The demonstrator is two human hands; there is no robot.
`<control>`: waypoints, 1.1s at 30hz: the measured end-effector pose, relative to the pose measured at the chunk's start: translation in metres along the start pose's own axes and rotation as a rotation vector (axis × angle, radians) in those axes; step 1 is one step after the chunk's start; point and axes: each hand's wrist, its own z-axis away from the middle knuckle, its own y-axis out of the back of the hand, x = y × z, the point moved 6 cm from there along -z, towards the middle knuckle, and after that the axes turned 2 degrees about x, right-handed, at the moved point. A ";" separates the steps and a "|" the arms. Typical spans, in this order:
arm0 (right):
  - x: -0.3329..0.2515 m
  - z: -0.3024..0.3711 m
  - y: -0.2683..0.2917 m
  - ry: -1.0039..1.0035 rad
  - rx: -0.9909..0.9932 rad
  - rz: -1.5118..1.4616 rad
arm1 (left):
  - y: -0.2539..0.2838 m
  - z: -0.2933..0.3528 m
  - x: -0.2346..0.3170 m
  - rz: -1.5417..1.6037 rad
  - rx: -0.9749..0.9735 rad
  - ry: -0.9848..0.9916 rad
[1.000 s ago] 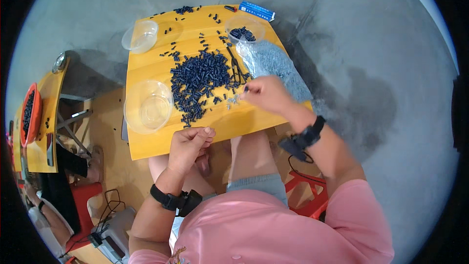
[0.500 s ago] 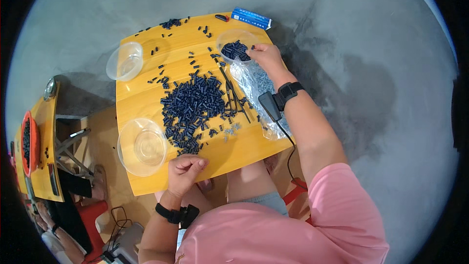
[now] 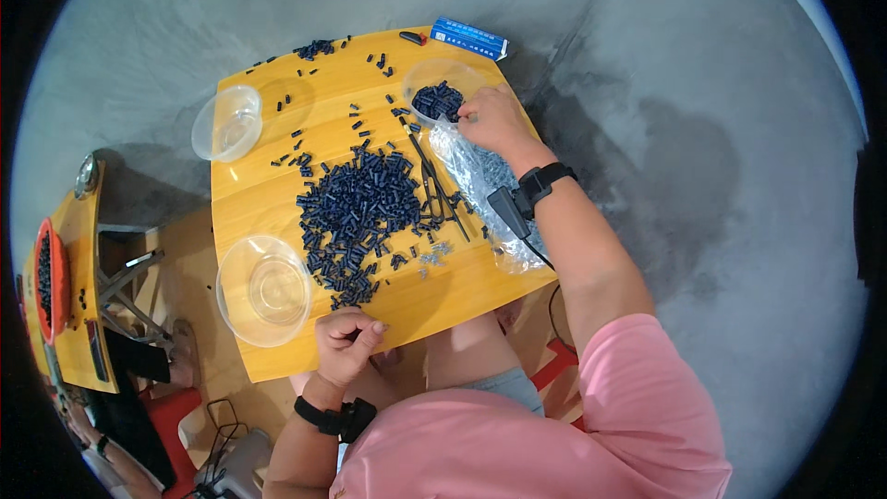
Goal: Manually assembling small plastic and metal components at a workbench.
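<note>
My left hand (image 3: 346, 347) is closed at the near edge of the yellow table, thumb against the curled fingers; whatever it may hold is hidden. My right hand (image 3: 497, 122) reaches to the far right. Its fingertips are pinched together beside the clear round tub (image 3: 467, 71), which holds many short dark tubes (image 3: 436, 102); nothing can be made out between them. Just under that hand lies a clear plastic bag (image 3: 471, 171) of small silvery pieces. A large pile of the same dark tubes (image 3: 360, 199) covers the table's middle, with dark tweezers (image 3: 431, 181) along its right side.
Two more clear tubs stand at the left, one far (image 3: 236, 120) and one near (image 3: 266, 292). A blue box (image 3: 469, 38) and a small black-and-red tool (image 3: 413, 37) lie at the far edge. Another table (image 3: 83, 222) with a red basket (image 3: 59, 268) stands left, near another person's arm.
My right hand has drawn back slightly toward the tub's near side; the dark tube seen at its fingertips no longer shows. My left hand stays closed. The whole view has shifted slightly.
</note>
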 end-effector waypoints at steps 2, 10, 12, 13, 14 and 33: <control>-0.002 0.005 -0.002 0.050 0.006 -0.017 | 0.000 -0.001 0.000 0.016 0.012 0.010; -0.003 0.011 -0.012 0.111 -0.057 -0.174 | 0.000 0.000 -0.004 -0.002 0.038 0.016; -0.001 0.012 -0.010 0.133 -0.039 -0.172 | -0.001 -0.001 -0.001 -0.014 0.031 0.024; -0.004 0.012 -0.008 0.160 -0.025 -0.171 | -0.001 -0.001 -0.001 -0.025 0.030 0.033; -0.006 0.013 -0.007 0.160 -0.026 -0.174 | -0.001 -0.002 -0.002 -0.027 0.032 0.035; 0.009 0.010 -0.005 0.032 0.145 -0.081 | -0.003 -0.002 0.004 -0.082 0.023 0.051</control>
